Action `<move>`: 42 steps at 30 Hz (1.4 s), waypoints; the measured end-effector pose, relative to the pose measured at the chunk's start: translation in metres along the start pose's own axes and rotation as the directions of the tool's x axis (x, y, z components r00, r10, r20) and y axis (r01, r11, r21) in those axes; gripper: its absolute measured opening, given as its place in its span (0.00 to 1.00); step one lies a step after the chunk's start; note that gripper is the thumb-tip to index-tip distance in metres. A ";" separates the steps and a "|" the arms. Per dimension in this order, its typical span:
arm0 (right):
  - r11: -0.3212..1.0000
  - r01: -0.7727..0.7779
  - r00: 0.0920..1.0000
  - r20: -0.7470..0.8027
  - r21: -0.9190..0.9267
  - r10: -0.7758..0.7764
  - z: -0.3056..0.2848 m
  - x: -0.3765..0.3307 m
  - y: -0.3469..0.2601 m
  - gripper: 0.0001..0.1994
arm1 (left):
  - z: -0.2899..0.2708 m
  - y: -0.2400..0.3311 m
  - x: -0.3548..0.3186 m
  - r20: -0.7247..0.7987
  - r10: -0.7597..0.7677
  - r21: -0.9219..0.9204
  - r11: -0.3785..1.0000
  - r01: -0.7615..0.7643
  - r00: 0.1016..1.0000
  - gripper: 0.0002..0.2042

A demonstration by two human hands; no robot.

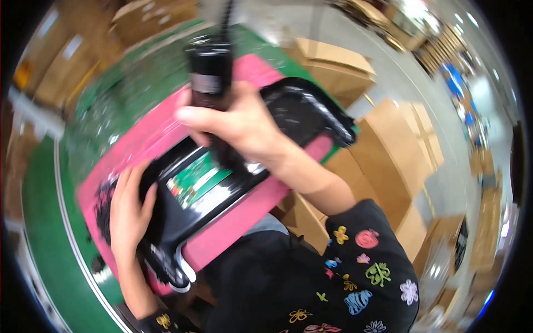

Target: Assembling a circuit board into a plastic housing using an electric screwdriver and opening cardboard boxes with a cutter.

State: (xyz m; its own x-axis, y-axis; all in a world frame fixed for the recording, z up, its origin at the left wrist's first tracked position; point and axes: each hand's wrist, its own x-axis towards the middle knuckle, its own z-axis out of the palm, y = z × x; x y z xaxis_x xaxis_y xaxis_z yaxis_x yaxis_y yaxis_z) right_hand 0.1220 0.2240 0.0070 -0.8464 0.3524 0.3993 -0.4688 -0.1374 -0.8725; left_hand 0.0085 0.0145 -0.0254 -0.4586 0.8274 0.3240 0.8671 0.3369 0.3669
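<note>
My right hand (241, 125) is wrapped round a black electric screwdriver (208, 66). The tool stands upright over a glossy black plastic housing (219, 202), and motion blur hides its tip. A green circuit board (194, 180) shows within the middle of the housing. My left hand (130, 205) lies on the housing's left end, its fingers stretched and the thumb apart. Under the housing is a pink pad (216, 236). Beside my left fingers sits a pile of small black pieces (104, 208), too blurred to name, perhaps screws.
The pad lies on a green work surface (41, 183) with clear plastic wrap (111, 100) on it. Open cardboard boxes (383, 150) stand close on my right, with another carton (333, 64) behind them. More cartons (66, 50) are stacked at the far left. A cord rises from the screwdriver.
</note>
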 end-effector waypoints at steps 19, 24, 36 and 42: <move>0.318 -0.254 0.670 -0.404 -0.913 -0.623 -0.122 -0.229 0.048 0.21 | -0.059 0.026 -0.090 -0.303 -0.037 0.124 0.989 0.078 0.952 0.12; -0.060 -0.785 0.530 -0.717 -0.617 0.453 -0.140 -0.401 0.143 0.27 | -0.083 0.006 -0.186 -0.814 -0.326 -0.049 0.864 0.501 0.481 0.10; -0.133 -0.646 0.729 -0.659 -0.752 0.185 -0.143 -0.380 0.185 0.30 | -0.094 -0.001 -0.286 -0.443 -0.892 -0.868 0.452 -0.205 -0.091 0.06; -0.219 -0.551 0.792 -0.587 -0.805 0.168 -0.154 -0.379 0.192 0.31 | -0.101 -0.063 -0.311 -0.478 -0.866 -0.828 0.501 -0.253 -0.150 0.16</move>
State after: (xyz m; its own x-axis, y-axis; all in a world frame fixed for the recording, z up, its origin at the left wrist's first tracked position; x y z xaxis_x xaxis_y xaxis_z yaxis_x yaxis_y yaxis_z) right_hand 0.3912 0.2062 -0.3554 -0.6004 0.7997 0.0044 0.7723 0.5813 -0.2561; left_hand 0.0770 -0.3097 -0.0614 -0.7746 -0.6305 0.0501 0.3893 -0.4128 0.8234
